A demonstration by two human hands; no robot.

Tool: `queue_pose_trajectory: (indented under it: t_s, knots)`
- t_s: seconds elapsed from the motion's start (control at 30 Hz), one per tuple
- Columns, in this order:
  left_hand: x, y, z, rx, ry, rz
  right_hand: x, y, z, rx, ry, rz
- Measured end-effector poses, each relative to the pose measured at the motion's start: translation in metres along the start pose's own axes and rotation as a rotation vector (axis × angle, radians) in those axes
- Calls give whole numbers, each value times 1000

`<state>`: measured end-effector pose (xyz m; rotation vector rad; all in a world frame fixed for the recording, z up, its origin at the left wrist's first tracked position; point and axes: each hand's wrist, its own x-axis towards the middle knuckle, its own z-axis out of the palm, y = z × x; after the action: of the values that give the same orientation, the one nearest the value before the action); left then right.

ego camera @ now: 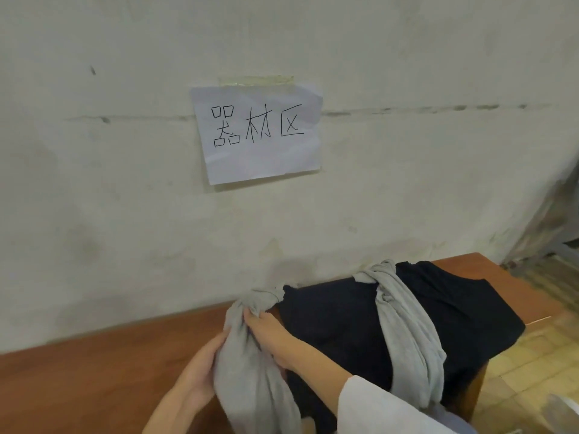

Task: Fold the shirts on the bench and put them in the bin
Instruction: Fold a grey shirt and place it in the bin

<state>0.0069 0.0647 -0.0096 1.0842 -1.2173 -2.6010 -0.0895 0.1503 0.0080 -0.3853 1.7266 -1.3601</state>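
Bunched, rope-twisted grey cotton shirt lies at the near edge of the brown wooden bench. Left hand wraps its side and right hand pinches its folds. Just right lies a flat dark navy shirt. Best to untwist and spread the grey one flat before folding. The far wall's white paper sign reads "器材区". No bin shows.

A plain storage or equipment area: a handwritten paper sign reading 器材区 is held by tape on a rough, stained whitewashed wall; below the sign runs a brown wooden bench, and to the sign's lower right lies a worn tiled floor
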Motion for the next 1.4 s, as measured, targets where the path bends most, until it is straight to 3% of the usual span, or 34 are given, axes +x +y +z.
queue_pose_trajectory:
  t_s: [0.23,0.33,0.4,0.63,0.77,0.87,1.0,1.1,1.23,1.4]
  knots:
    - [-3,25,-52,-87,23,42,15,-7,-22,169,112,-23]
    - [0,25,-69,-38,117,75,12,-19,-44,277,159,-17]
    - [2,26,-84,-3,203,89,5,-25,-70,328,142,0]
    - [-3,51,-112,160,268,243,-30,-29,-170,94,-59,156]
    - [5,37,-99,424,198,-55,-19,15,-179,-282,-2,443]
    - [10,29,-87,437,224,-216,-9,41,-165,-264,112,516]
    - [27,27,-91,590,308,-159,5,52,-146,-608,174,247]
    - [32,36,-82,514,197,-50,21,51,-142,-715,327,20]
    - [47,61,-77,60,205,270,46,30,-158,-268,615,-195]
    - [76,91,-81,100,397,502,70,10,-183,326,615,-240]
